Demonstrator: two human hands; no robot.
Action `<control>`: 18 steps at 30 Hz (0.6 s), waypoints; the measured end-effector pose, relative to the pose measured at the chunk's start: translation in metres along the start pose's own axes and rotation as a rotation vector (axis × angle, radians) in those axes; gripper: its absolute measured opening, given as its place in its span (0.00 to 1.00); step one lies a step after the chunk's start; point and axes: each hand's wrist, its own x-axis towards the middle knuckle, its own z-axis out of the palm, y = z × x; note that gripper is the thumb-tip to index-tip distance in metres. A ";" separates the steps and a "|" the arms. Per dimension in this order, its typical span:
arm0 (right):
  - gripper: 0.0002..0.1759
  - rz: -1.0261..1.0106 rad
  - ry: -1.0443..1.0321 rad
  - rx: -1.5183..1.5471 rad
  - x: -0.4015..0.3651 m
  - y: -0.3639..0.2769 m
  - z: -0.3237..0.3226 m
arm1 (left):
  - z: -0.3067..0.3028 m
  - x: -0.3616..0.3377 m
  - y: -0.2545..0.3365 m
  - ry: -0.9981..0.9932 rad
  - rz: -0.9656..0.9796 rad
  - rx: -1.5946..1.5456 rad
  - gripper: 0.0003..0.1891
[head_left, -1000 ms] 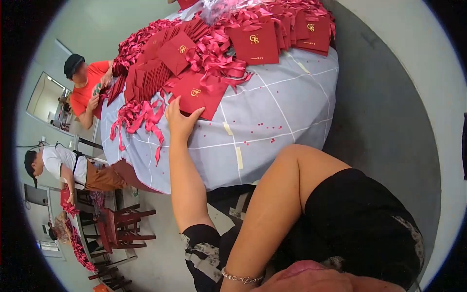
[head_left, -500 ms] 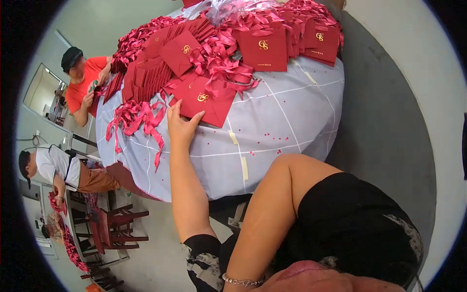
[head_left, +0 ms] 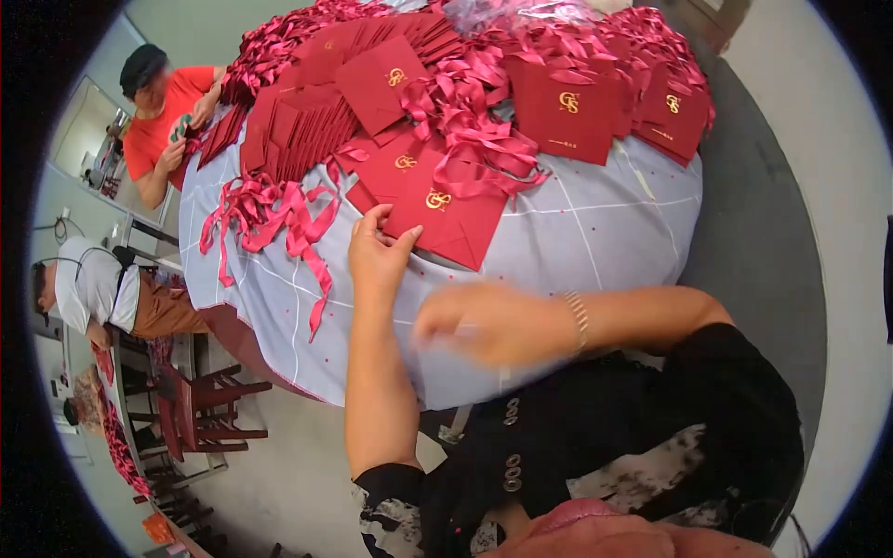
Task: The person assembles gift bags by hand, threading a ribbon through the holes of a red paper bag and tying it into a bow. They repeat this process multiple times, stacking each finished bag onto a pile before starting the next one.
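Observation:
Under my left hand (head_left: 381, 256) lies a flat red paper gift bag (head_left: 470, 223) with gold letters, at the front of the stack. My left thumb rests on its near-left corner and the fingers close round that edge. Another red bag (head_left: 386, 167) sticks out beneath it. Smeared by motion, my right hand (head_left: 498, 321) hovers over the near table edge, apart from the bags; its fingers are blurred. Pink ribbon (head_left: 484, 149) is heaped on and behind the top bag.
Rows of flat red bags (head_left: 307, 130) and more lettered bags (head_left: 567, 112) cover the back of the round, grey-checked tablecloth (head_left: 605, 214). Loose ribbons (head_left: 279, 214) trail at left. A person in an orange shirt (head_left: 158, 130) handles bags across the table; another person (head_left: 102, 288) bends over a farther table.
My right hand has come up from near my body to above the table edge. The left hand stays at the same bag's corner. The view has shifted, moving the table contents rightward.

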 end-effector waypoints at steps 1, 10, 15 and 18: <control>0.10 -0.056 0.161 -0.418 -0.013 0.036 -0.021 | 0.003 -0.001 0.001 0.018 0.032 0.020 0.28; 0.11 0.286 0.414 -0.973 -0.056 0.119 -0.125 | 0.009 -0.011 0.026 0.017 0.075 0.141 0.22; 0.06 0.116 0.417 -1.018 -0.053 0.126 -0.136 | 0.005 -0.014 0.026 0.006 0.167 0.051 0.20; 0.09 0.324 0.731 -0.042 -0.073 0.127 -0.143 | 0.002 -0.011 0.025 0.038 0.188 -0.038 0.16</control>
